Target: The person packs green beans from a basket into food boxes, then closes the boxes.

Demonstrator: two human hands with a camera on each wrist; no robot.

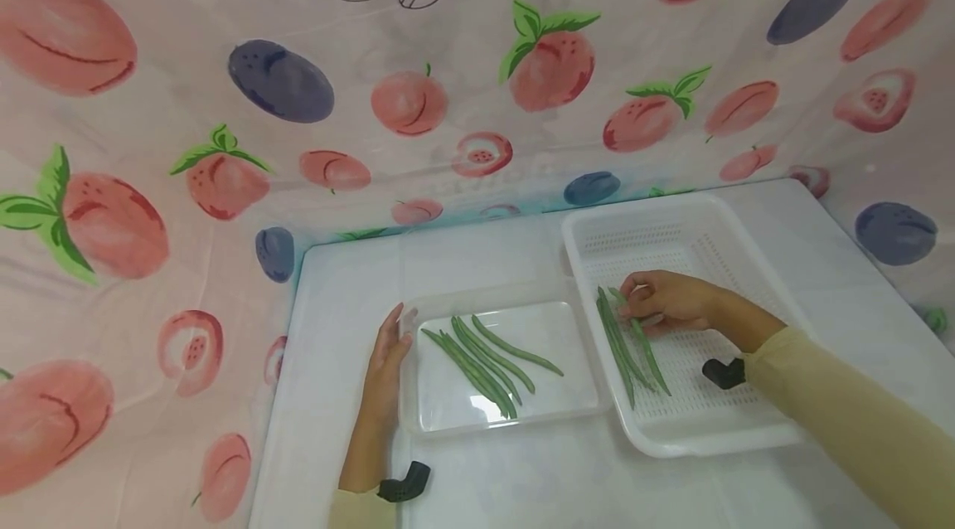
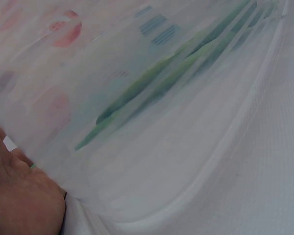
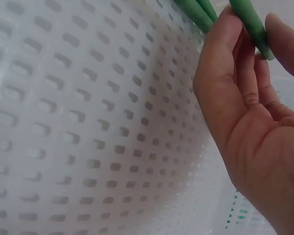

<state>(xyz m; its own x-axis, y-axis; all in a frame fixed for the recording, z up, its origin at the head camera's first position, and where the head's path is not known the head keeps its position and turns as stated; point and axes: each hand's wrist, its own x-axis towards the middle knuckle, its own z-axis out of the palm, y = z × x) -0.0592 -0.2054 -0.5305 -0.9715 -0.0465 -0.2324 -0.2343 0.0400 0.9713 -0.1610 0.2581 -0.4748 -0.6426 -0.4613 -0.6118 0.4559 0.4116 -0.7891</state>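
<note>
At the left end of a clear plastic box (image 1: 492, 429), my left hand (image 1: 384, 363) rests against the outside wall, fingers along it and thumb at the rim. Inside the box lie several long green beans (image 1: 477, 363), side by side and slanting. My right hand (image 1: 667, 301) is over a white perforated basket (image 1: 671, 448) and pinches a green bean (image 3: 252, 24) between thumb and fingers. Beside that bean, a few more green beans (image 1: 613, 338) lie along the basket's left side. In the left wrist view, beans show through the box's cloudy wall (image 2: 152, 171).
Box and basket stand next to each other on a white tabletop (image 1: 492, 487). A fruit-patterned cloth (image 1: 418, 40) hangs behind and at the sides of the table. Each wrist carries a small black device (image 1: 406, 482).
</note>
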